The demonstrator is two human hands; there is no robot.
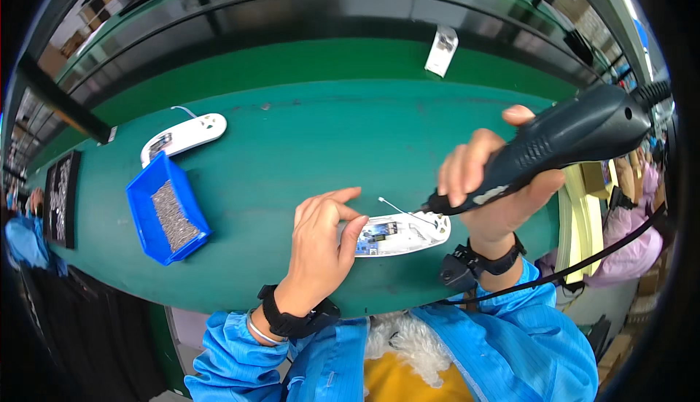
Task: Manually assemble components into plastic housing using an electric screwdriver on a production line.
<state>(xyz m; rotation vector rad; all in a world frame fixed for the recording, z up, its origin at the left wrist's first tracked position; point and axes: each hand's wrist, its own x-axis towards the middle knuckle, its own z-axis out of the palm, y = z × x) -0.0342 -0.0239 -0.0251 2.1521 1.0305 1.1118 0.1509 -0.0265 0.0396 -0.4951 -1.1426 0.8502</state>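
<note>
My right hand (477, 172) is wrapped round a dark electric screwdriver (558, 139), held slanting with its tip down to the left. The tip is at the far edge of a white oval plastic housing (415, 236); whether it touches a screw is too small to tell. Inside that housing sit a blue circuit board (375, 238) and a thin white wire (397, 206) that sticks up past its rim. My left hand (324, 238) rests over the housing's left end, thumb and fingers closed on it and covering that end.
At the left, a blue bin (164, 212) holds many small screws. Behind it lies a second white housing (186, 136) with a wire. A black tray (62, 198) of small parts is at the far left. A white box (441, 52) stands at the back; the screwdriver's black cord (583, 263) loops at right.
</note>
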